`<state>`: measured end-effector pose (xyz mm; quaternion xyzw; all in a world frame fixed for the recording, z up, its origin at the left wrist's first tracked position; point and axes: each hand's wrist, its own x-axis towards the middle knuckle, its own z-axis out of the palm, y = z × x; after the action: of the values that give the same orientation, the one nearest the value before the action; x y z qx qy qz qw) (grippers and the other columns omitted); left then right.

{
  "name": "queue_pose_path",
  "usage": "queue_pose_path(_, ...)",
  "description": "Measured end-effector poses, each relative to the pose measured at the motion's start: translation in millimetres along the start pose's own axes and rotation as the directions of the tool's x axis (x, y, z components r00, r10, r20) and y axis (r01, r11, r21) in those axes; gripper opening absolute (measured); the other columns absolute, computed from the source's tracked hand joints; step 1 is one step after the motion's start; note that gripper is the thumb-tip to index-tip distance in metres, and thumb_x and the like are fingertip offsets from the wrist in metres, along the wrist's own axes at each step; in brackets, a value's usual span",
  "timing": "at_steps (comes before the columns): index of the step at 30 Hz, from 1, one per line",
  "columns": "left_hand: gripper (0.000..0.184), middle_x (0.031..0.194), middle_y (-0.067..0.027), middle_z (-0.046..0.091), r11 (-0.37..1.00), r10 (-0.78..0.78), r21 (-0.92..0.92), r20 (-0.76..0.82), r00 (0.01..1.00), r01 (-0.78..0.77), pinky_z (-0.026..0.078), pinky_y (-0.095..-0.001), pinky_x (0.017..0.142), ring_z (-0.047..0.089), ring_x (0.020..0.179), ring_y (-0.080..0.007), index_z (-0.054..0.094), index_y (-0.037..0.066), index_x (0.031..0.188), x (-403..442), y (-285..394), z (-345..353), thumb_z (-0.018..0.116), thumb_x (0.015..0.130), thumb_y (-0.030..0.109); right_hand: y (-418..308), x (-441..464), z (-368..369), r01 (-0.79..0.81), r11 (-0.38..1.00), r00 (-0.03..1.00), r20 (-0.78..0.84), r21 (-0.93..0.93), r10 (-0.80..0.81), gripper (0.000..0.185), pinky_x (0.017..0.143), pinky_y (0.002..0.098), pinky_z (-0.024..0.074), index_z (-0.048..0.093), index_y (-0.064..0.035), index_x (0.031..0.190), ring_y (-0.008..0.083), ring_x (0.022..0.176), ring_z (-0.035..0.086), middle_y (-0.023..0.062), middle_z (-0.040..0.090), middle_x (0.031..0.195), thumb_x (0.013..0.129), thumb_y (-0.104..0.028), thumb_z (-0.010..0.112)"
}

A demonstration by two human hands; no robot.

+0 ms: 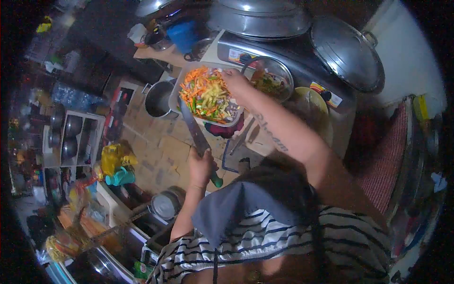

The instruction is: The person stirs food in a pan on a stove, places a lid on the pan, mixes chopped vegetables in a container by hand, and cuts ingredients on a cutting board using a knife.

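Observation:
A rectangular container (176, 97) holds shredded orange, green and pale yellow vegetables (203, 94). My left hand (201, 166) is wrapped round the green handle of a large knife (193, 125), whose blade reaches up to the container's left side. My right hand (235, 85) is at the container's upper right edge, its fingers bent together by the vegetables; what they hold, if anything, is hidden. Just right of this hand sits a round glass-like bowl (279, 71) with food scraps inside.
A pot (160, 98) stands left of the container. Behind are a stove (302, 64), a large metal pot (260, 19), a round lid (347, 54) and a blue cup (182, 35). A yellowish bowl (312, 97) lies right, under my forearm. Shelves (73, 139) stand at left.

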<state>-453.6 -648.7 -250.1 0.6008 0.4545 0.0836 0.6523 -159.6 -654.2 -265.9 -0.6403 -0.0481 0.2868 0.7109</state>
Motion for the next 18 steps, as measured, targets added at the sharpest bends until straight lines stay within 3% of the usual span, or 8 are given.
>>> queue_pose_path(2,0.026,0.074,-0.0075,0.056,0.999,-0.021,0.035,0.002,1.000,0.021,0.052,-0.0344,0.046,0.060,0.053,-0.0179,0.042,0.005,0.118,5,-9,-6,0.058,0.099,0.013,2,-15,-8,0.096,0.986,0.992,-0.066,-0.138,-0.106,0.027,0.080,0.0319,0.0497,0.061,-0.0074,0.118,0.0147,0.091,0.060,0.0040,0.066,0.102,0.103,-0.030,0.059)
queue_pose_path(3,0.025,0.073,-0.0072,0.056,0.997,0.004,0.077,0.001,1.000,-0.004,0.051,-0.0344,0.045,0.059,0.052,-0.0178,0.043,0.005,0.116,7,-12,-9,0.059,0.098,0.013,8,-15,-19,-0.013,0.998,0.999,0.037,-0.056,0.015,0.023,0.076,0.0322,0.0512,0.064,-0.0051,0.112,0.0146,0.085,0.062,0.0040,0.065,0.095,0.100,-0.025,0.061)
queue_pose_path(6,0.023,0.070,-0.0069,0.057,0.973,0.056,0.224,0.010,0.998,-0.056,0.050,-0.0344,0.044,0.059,0.051,-0.0177,0.046,0.006,0.112,16,-11,-12,0.061,0.097,0.016,12,-48,-49,-0.230,0.963,0.969,0.127,0.138,0.213,0.022,0.071,0.0308,0.0527,0.064,-0.0041,0.114,0.0137,0.081,0.063,0.0031,0.065,0.090,0.098,-0.018,0.064)
queue_pose_path(9,0.028,0.067,-0.0094,0.060,0.943,0.076,0.326,0.007,0.997,-0.074,0.048,-0.0341,0.041,0.061,0.048,-0.0188,0.049,0.006,0.111,32,8,-12,0.065,0.094,0.021,32,-93,-79,-0.156,0.988,0.975,0.156,-0.006,0.155,0.020,0.068,0.0290,0.0538,0.064,-0.0056,0.114,0.0137,0.080,0.064,0.0033,0.065,0.092,0.095,-0.013,0.065)
queue_pose_path(12,0.030,0.080,-0.0170,0.067,0.826,0.091,0.555,0.041,0.995,-0.098,0.055,-0.0406,0.054,0.069,0.063,-0.0306,0.050,0.005,0.113,70,22,-14,0.066,0.092,0.020,41,-146,-123,-0.084,0.996,0.975,0.207,0.016,0.078,0.015,0.067,0.0269,0.0536,0.065,-0.0047,0.109,0.0140,0.077,0.064,0.0041,0.066,0.090,0.095,-0.011,0.065)
queue_pose_path(15,0.030,0.098,-0.0235,0.070,0.665,0.277,0.692,0.119,0.953,-0.280,0.056,-0.0484,0.077,0.069,0.089,-0.0432,0.054,0.004,0.115,103,21,-10,0.064,0.090,0.018,66,-183,-182,-0.110,0.994,0.994,-0.013,0.012,0.110,0.012,0.066,0.0275,0.0524,0.067,-0.0037,0.103,0.0135,0.074,0.063,0.0045,0.066,0.085,0.094,-0.011,0.067)
queue_pose_path(18,0.033,0.116,-0.0265,0.067,0.581,0.141,0.784,0.171,0.975,-0.221,0.049,-0.0510,0.094,0.061,0.110,-0.0478,0.057,0.005,0.120,96,34,4,0.061,0.089,0.015,86,-214,-259,-0.127,0.982,0.940,-0.300,0.139,0.164,0.011,0.066,0.0282,0.0506,0.067,-0.0029,0.100,0.0126,0.071,0.061,0.0041,0.065,0.080,0.093,-0.010,0.067)
